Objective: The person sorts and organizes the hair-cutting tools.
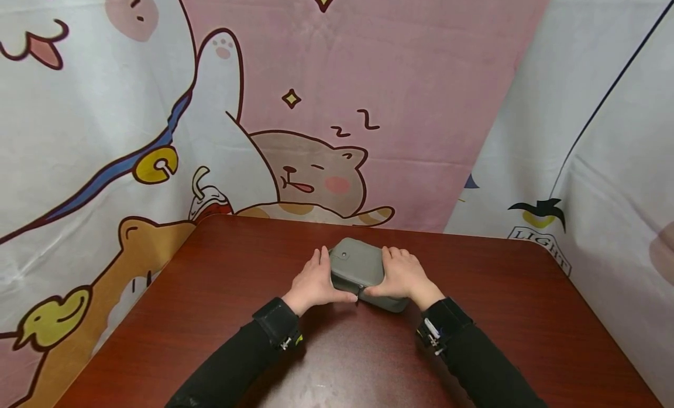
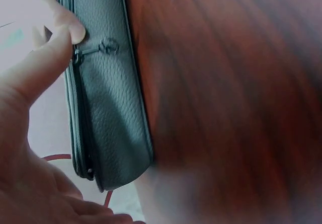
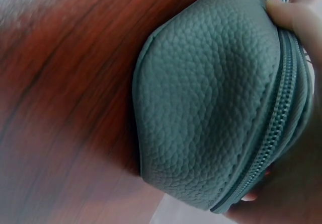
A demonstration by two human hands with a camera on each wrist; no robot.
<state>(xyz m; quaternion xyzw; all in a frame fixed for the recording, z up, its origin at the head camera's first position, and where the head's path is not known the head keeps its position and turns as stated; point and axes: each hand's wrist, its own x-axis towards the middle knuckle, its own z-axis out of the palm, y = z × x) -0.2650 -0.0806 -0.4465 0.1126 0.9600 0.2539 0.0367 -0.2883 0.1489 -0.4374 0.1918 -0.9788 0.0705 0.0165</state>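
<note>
A grey-green zippered case [image 1: 359, 261] with pebbled, leather-like sides lies at an angle on the table, its lid down. My left hand [image 1: 315, 284] holds its left corner, fingers along the side and thumb across the front. My right hand [image 1: 406, 276] grips the right part, thumb on the front edge by the zipper. In the left wrist view, a zipper pull [image 2: 93, 49] sticks out from the front wall, close to both thumb tips. Zipper teeth [image 3: 274, 128] run along the rim in the right wrist view. The inside of the case is hidden.
The reddish-brown wooden table [image 1: 253, 250] has rounded far corners. A cartoon-printed cloth [image 1: 411, 103] hangs behind it and along the left side. White cloth [image 1: 621, 150] hangs to the right. Dark sleeves and wrist straps [image 1: 276, 323] cover both forearms.
</note>
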